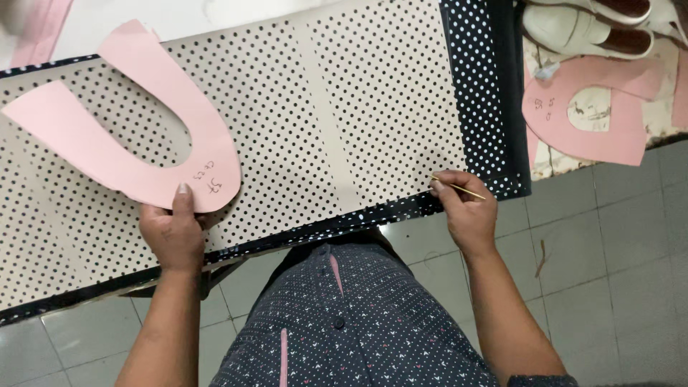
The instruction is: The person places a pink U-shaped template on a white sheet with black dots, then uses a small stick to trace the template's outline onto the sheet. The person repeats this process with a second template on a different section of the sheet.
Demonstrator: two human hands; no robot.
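Note:
My left hand (172,233) pinches the lower edge of a pink U-shaped paper pattern (125,136), thumb on top, holding it flat on a cream sheet with black dots (322,115). My right hand (466,208) rests at the sheet's near right corner and grips a thin yellow stick-like marking tool (459,188), its tip touching the sheet. A dark blue sheet with white dots (476,86) lies under the cream one and shows along its right and near edges.
Further pink pattern pieces (595,115) lie on a surface at the right, with white shoes (588,32) behind them. Another pink strip (43,29) is at the top left. Grey floor tiles (616,272) lie below the table edge.

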